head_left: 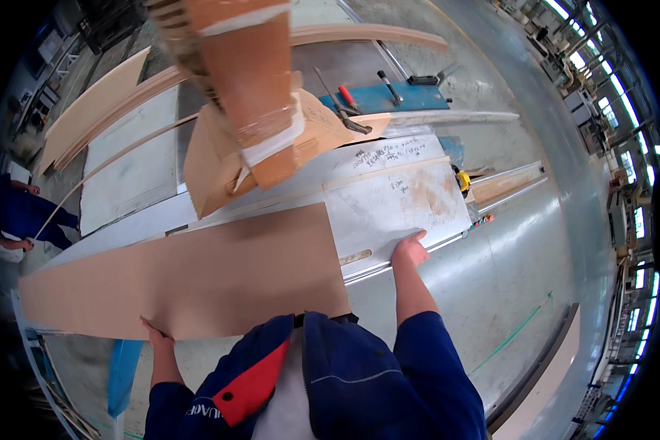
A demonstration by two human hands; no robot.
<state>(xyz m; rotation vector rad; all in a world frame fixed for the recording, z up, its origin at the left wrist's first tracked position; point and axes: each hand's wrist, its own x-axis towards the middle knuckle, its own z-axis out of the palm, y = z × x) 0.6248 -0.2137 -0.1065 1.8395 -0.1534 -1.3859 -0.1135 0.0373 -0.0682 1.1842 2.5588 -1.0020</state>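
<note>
A long brown board lies across the lower left, its near edge at my waist. My left hand grips that edge from below, its fingertips partly hidden. My right hand is closed on the near edge of a white board with handwriting, index finger along its top. Pale strips cross the white boards. Above them a curved plywood piece surrounds the base of a tape-wrapped column, which rises close to the camera.
Tools lie on and beside a blue plate. A yellow tape measure sits at the white board's right end. A co-worker in blue at the left holds a thin strip. Long panels lie behind; another is at lower right.
</note>
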